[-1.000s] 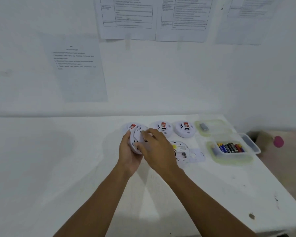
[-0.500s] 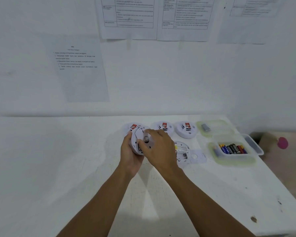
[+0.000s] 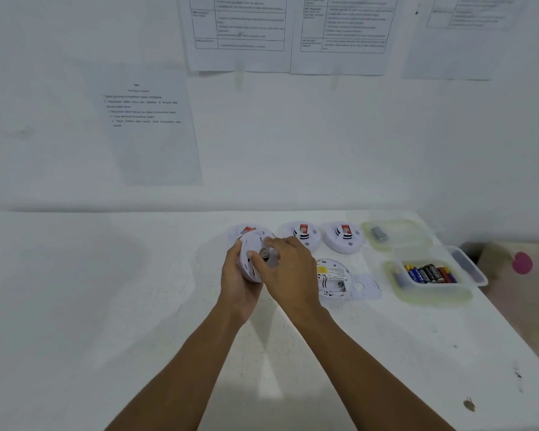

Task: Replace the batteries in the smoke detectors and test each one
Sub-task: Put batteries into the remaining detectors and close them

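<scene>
Five detectors: all on or just above the white table, right of centre
Held detector: white disc tilted on edge, back face toward you, lifted just in front of the leftmost back-row unit
Left hand: your fingers curl round the rim and grip it
Right hand: thumb and fingers curled onto the back face, gripping it; fingertips mostly hidden
Step, judged: you are twisting the back plate, off or on; cannot tell which
Opened detector: face down beside your right hand, battery bay exposed and apparently empty, loose plate touching its right side
Back row: three units face up with red labels, looking untouched
Batteries: mixed cells in the open tub; one grey cell in the far tray
Progress, judged: early; no unit visibly finished, fitting and testing all remain
</scene>
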